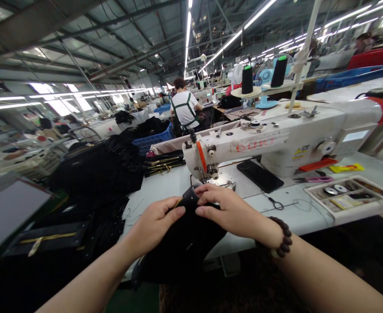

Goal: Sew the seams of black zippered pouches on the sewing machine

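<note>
A black fabric piece hangs over the table's front edge, its upper end close in front of the sewing machine's needle area. My left hand pinches its left side between thumb and fingers, near a gold zipper edge. On the other side, my right hand grips the folded top edge with bent fingers. The white sewing machine stands just beyond both hands, its needle lamp lit. My fingers partly hide the presser foot.
Black pieces are heaped at left, some with gold zippers. A phone, pink-handled scissors and a bobbin tray lie on the right. Thread cones stand behind the machine. A person sits further ahead.
</note>
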`<control>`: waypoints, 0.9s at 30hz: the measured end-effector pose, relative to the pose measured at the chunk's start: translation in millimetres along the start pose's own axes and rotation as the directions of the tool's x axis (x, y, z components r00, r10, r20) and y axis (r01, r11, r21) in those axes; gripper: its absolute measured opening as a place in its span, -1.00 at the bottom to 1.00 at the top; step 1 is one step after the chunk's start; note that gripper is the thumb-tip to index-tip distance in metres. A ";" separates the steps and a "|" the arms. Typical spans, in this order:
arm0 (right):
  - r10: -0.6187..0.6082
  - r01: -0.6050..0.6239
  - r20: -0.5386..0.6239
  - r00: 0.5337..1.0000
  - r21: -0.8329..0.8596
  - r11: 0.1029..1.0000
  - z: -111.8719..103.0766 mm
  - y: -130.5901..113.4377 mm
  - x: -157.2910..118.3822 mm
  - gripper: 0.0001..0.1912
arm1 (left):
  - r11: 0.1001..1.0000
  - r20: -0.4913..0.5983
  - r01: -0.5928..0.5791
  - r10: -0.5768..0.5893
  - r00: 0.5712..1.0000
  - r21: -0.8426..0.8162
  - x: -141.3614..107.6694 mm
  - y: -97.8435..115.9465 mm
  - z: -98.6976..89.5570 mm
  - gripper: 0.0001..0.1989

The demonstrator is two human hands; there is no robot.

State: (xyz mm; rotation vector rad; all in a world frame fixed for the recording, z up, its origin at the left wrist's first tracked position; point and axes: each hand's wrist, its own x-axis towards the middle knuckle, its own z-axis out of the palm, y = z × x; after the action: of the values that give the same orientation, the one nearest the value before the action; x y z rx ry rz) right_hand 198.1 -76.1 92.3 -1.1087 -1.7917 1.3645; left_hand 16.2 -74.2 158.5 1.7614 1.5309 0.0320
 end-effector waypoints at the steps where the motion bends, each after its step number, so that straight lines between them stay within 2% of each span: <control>1: 0.003 -0.002 -0.028 1.000 0.037 0.999 1.2 -0.5 1.5 -0.68 | 0.999 0.019 0.000 0.001 1.000 -0.039 1.4 -1.9 1.3 -0.48; 6: 0.049 -0.043 -0.090 0.995 0.067 0.997 7.5 -0.5 6.3 -0.69 | 0.924 0.071 0.100 -0.079 0.994 -0.369 5.5 -14.6 9.6 -0.41; 8: 0.066 -0.061 -0.109 0.992 0.053 0.997 9.7 -0.3 6.6 -0.69 | 0.892 0.079 0.133 -0.110 0.991 -0.433 6.0 -17.4 11.3 -0.41; 13: 0.048 -0.043 -0.111 0.993 0.050 0.998 14.8 -1.3 5.8 -0.72 | 0.964 0.013 0.037 -0.035 0.999 -0.262 8.4 -15.3 9.5 -0.45; 18: 0.097 -0.092 -0.110 0.989 0.047 0.995 16.7 -3.0 4.0 -0.67 | 0.964 -0.045 0.028 -0.041 0.998 -0.264 10.0 -14.7 9.4 -0.51; 22: 0.071 -0.059 -0.169 0.983 0.077 0.995 16.6 -3.4 3.0 -0.72 | 0.984 -0.122 -0.076 0.056 0.991 -0.161 9.1 -16.5 10.9 -0.59; 27: 0.118 -0.110 -0.136 0.984 0.060 0.992 14.9 -4.1 3.0 -0.69 | 0.983 -0.126 -0.032 0.009 0.992 -0.182 7.2 -14.6 13.6 -0.55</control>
State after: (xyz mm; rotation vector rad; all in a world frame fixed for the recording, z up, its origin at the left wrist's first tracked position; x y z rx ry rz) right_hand 182.9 -80.5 92.1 -1.2629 -1.6057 1.3569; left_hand 12.8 -75.9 137.7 1.6540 1.5449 0.2899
